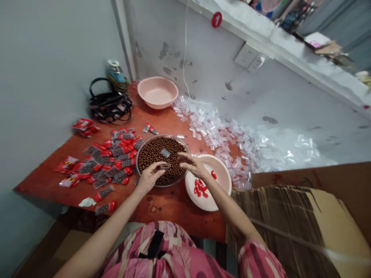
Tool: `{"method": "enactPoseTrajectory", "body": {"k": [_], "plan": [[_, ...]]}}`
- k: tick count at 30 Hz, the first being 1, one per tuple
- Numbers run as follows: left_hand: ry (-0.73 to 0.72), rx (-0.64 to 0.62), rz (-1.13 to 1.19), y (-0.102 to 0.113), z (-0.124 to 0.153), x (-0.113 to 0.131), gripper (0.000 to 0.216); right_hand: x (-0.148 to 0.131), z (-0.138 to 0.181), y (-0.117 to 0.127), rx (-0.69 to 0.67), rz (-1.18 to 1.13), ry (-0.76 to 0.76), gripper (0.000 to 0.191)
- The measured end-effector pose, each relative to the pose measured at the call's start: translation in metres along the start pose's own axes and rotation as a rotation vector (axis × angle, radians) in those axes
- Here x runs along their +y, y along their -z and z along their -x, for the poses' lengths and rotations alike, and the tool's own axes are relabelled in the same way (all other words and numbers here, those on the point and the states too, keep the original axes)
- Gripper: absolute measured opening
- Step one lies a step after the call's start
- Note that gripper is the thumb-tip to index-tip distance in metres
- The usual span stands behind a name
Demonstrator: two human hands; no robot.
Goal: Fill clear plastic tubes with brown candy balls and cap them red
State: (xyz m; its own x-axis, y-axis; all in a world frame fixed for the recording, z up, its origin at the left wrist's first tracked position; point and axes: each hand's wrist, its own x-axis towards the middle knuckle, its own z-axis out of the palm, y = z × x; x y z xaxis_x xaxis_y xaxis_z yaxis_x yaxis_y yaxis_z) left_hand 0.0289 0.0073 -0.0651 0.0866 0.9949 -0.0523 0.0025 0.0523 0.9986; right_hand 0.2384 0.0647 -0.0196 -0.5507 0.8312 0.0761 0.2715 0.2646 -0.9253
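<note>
Red tabletop (174, 216) — both hands over the bowl of brown beads (156, 152): left hand (150, 177) pinching a small clear bag (165, 166), right hand (193, 164) fingers spread, holding nothing.

both of my hands, left (149, 177) and right (193, 164), sit over the clear bowl of brown beads (158, 153), hemmed in by filled red packets (110, 158) just to the left and the pink bowl with red caps (222, 173) touching on the right. behind, i see bare worktop (162, 119) up to the empty pink bowl (158, 92), while clear little bags (226, 139) pile along the wall to the right. the near edge of the worktop by my lap is open, and a cardboard box (295, 220) blocks the right side.
</note>
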Motion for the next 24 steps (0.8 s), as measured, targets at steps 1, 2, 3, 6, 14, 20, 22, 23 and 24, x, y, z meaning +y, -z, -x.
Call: {"method": "enactPoseTrajectory", "body": {"k": [1,2,3,6,14,20,22,23,24], "plan": [[-0.042,-0.011,-0.08,-0.001,0.001,0.001,0.026,0.007,0.009,0.009,0.057,0.033,-0.055,0.037],[-0.075,-0.021,-0.139,-0.003,0.002,0.001,0.024,0.016,0.019,0.017,0.099,0.092,-0.118,0.035],[-0.094,-0.023,-0.171,-0.005,0.003,0.001,0.023,0.026,0.031,0.025,0.112,0.18,-0.189,0.032],[-0.072,-0.02,-0.141,-0.014,0.007,-0.002,0.025,0.056,0.07,0.039,0.002,0.541,-0.463,0.024],[0.089,-0.069,0.058,-0.035,0.011,-0.012,0.032,0.104,0.128,-0.001,-0.149,0.857,-0.757,0.019],[0.228,-0.083,0.159,-0.045,0.015,-0.016,0.042,0.106,0.137,-0.022,-0.277,0.899,-0.553,0.022],[0.269,-0.084,0.193,-0.047,0.017,-0.015,0.043,0.106,0.139,-0.02,-0.33,0.928,-0.437,0.022],[0.289,-0.086,0.227,-0.049,0.018,-0.014,0.043,0.106,0.14,-0.018,-0.353,0.955,-0.373,0.021],[0.31,-0.085,0.275,-0.05,0.018,-0.012,0.042,0.106,0.14,-0.015,-0.367,0.987,-0.311,0.021]]}}
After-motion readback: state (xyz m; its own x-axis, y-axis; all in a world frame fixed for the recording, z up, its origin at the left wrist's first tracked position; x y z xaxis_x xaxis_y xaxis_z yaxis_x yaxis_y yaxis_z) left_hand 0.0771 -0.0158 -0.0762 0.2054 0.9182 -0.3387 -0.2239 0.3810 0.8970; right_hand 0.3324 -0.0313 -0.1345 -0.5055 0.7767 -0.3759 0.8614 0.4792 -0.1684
